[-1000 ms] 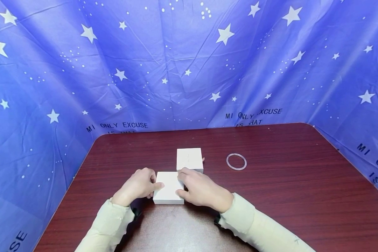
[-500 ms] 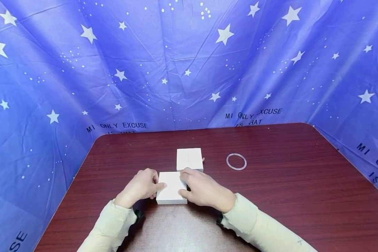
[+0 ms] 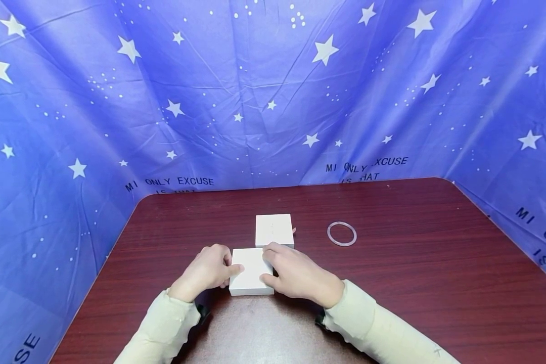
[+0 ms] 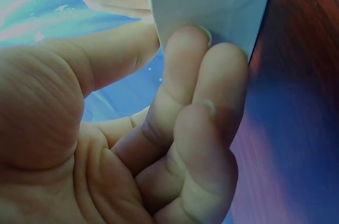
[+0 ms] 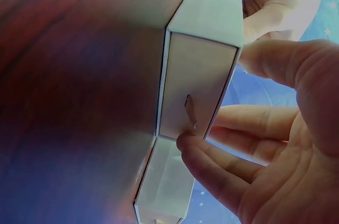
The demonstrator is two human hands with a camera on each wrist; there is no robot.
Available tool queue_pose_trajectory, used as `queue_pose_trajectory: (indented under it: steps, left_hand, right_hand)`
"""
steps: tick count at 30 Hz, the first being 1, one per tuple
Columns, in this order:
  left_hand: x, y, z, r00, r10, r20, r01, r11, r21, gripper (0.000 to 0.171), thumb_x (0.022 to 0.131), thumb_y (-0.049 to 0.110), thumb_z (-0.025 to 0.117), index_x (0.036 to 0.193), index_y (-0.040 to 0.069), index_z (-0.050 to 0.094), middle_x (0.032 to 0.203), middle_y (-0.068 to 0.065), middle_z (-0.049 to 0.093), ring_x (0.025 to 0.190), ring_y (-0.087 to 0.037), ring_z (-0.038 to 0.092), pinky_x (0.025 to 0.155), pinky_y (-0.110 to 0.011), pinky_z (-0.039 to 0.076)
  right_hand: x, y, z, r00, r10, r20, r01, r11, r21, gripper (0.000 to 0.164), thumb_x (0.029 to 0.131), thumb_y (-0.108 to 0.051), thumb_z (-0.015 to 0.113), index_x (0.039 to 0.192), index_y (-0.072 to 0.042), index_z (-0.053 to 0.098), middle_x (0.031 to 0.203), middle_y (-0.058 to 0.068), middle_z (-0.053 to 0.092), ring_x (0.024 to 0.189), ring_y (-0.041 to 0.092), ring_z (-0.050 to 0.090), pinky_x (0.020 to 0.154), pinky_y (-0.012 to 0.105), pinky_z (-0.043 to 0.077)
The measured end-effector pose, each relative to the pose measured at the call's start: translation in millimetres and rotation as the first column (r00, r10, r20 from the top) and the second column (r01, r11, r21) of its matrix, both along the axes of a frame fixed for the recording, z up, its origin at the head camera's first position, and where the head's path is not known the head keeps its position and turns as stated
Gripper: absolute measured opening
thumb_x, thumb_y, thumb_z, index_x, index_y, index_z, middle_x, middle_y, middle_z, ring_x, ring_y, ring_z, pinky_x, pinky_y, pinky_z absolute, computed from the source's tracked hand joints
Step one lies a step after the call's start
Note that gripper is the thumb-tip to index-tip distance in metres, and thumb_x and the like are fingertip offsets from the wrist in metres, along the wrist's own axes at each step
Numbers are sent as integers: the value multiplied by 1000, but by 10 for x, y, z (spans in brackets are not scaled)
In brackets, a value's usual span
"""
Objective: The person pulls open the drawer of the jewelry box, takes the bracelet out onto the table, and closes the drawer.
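In the head view, a white square drawer box [image 3: 253, 273] lies flat on the table in front of the person. My left hand [image 3: 207, 270] grips its left side, thumb on the top face and curled fingers [image 4: 185, 57] against the side wall. My right hand [image 3: 300, 277] holds the right side, with the thumb at the top edge and a fingertip near the far corner. The right wrist view shows the drawer front [image 5: 198, 70] flush inside its sleeve, and a small ribbon pull tab [image 5: 189, 108] close to a fingertip. The box's contents are hidden.
A second white box [image 3: 273, 228] with a small pinkish tab [image 3: 294, 230] sits just behind the first, appearing to touch it. Farther right lies a pale purple ring [image 3: 342, 234], like a bangle. Behind the dark red table [image 3: 418, 263] hangs a blue star-patterned curtain [image 3: 273, 76].
Both hands have shifted slightly to the right together with the front box. The second box and the ring have stayed in place.
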State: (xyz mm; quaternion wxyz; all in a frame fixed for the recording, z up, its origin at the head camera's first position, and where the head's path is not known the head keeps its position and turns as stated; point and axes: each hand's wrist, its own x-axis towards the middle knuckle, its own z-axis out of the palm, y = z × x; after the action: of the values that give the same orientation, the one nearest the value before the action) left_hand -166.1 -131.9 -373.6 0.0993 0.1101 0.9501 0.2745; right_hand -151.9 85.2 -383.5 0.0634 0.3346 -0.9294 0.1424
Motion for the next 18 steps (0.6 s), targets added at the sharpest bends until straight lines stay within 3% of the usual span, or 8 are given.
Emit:
queue_pose_trajectory:
  steps: [18]
  left_hand:
    - [16,56,-24,1000,8,-7,-8,1000,14,32,83,30,74,67,12,53,43,7,53,41,-11,55,53,-27,43]
  right_hand:
    - [-2,63,-3,1000,6,8,-6,1000,-11,33,86,-32,65,107,-7,64,106,-2,57,89,12,57,80,32,49]
